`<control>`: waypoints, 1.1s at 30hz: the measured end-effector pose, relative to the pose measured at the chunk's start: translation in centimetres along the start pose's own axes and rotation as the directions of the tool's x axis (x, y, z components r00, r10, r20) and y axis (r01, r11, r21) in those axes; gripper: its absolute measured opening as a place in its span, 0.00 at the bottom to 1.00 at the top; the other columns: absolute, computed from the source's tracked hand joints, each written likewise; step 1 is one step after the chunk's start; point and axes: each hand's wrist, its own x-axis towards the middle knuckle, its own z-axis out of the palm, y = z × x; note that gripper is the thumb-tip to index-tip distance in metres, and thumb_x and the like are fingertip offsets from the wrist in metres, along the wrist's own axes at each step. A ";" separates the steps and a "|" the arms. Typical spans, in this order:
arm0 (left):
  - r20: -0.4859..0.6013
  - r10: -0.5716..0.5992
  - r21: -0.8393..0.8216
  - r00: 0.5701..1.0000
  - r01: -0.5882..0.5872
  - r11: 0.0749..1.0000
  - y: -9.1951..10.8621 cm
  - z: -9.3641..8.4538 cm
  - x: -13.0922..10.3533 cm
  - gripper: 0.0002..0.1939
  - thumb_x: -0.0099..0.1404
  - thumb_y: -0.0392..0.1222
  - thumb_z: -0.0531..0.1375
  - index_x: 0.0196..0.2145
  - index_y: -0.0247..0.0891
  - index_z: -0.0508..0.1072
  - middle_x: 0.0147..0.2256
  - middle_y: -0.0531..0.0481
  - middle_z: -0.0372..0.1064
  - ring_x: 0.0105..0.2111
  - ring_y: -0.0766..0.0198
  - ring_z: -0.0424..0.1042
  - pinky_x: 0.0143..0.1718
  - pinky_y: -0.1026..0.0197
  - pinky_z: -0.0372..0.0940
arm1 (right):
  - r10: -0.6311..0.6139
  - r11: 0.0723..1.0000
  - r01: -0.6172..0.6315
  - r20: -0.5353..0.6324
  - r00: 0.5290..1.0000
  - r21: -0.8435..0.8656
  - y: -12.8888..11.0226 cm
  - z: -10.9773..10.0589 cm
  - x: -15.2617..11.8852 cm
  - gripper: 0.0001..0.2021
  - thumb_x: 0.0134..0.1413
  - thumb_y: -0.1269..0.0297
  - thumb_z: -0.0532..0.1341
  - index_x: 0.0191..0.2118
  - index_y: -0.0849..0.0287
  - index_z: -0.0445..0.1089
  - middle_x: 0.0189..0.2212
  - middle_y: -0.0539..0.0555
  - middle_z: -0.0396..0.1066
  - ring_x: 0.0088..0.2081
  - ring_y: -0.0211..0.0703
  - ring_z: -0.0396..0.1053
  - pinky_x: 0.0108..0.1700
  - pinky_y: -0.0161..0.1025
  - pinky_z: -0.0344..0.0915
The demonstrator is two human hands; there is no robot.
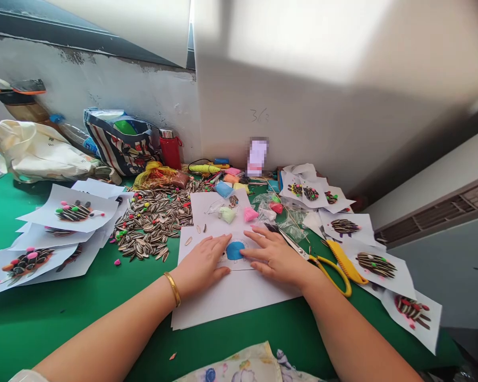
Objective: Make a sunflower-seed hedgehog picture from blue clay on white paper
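Indoor craft corner: green desk (99, 313) with loose sunflower seeds (151, 225), scissors (297, 246), bagged colored lumps (250, 214), seed-decorated papers (74, 212), blue-patched paper sheet (235, 250).

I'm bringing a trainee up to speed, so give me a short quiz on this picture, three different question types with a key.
1. What colour is the rounded patch between the left hand and right hand?
A) red
B) blue
C) yellow

2. True or false: the red flask stands behind the heap of striped seeds.

3. Fill in: the scissors lie beside the ____ hand.

Key: 1. B; 2. true; 3. right
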 end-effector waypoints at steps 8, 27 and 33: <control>-0.005 0.001 -0.005 1.000 -0.001 1.000 0.0 -0.1 0.0 0.38 0.63 0.45 0.61 0.66 0.39 0.51 0.63 0.38 0.58 0.62 0.50 0.58 0.64 0.44 0.52 | 0.021 1.000 -0.021 0.021 1.000 0.012 -0.1 -0.2 0.0 0.18 0.64 0.56 0.56 0.58 0.38 0.66 0.68 0.52 0.47 0.67 0.56 0.45 0.61 0.60 0.52; 0.024 0.125 0.060 0.992 -0.127 0.990 -0.5 0.5 0.0 0.29 0.66 0.46 0.56 0.64 0.48 0.59 0.65 0.49 0.56 0.65 0.51 0.52 0.65 0.43 0.47 | 0.117 0.993 -0.116 0.026 0.993 -0.031 -0.5 0.9 0.6 0.21 0.64 0.49 0.54 0.61 0.40 0.62 0.68 0.53 0.48 0.68 0.57 0.44 0.60 0.61 0.52; 0.000 0.086 0.061 0.996 -0.086 0.994 -0.3 0.3 -0.1 0.31 0.64 0.44 0.59 0.64 0.43 0.59 0.65 0.43 0.55 0.64 0.51 0.55 0.65 0.43 0.49 | 0.119 0.992 -0.119 0.009 0.993 -0.030 -0.9 1.5 0.9 0.25 0.63 0.49 0.55 0.64 0.43 0.58 0.68 0.54 0.49 0.67 0.57 0.46 0.61 0.60 0.51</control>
